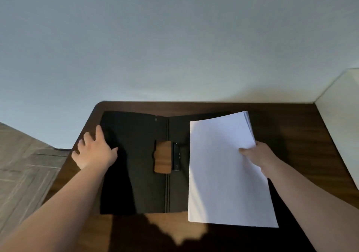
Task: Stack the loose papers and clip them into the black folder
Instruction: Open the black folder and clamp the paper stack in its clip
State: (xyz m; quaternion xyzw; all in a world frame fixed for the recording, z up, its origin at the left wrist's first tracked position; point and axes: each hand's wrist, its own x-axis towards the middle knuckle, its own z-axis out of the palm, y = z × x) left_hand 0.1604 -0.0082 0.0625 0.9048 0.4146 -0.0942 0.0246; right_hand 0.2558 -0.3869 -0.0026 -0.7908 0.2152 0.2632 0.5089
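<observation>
Dark wood tabletop (pixel 303 127) under a plain pale wall carries the black folder (pixel 136 174), lying open, its clip (pixel 176 156) just right of the spine and a cut-out beside it showing the wood. Stacked papers (pixel 227 174) hang over the right-hand leaf, pinched at their right edge by the right hand (pixel 256 154), while the left hand (pixel 93 150) presses flat and open on the left cover. I'd say square the stack's left edge up against the clip before sliding it under, keeping that left palm down so the folder can't skate
</observation>
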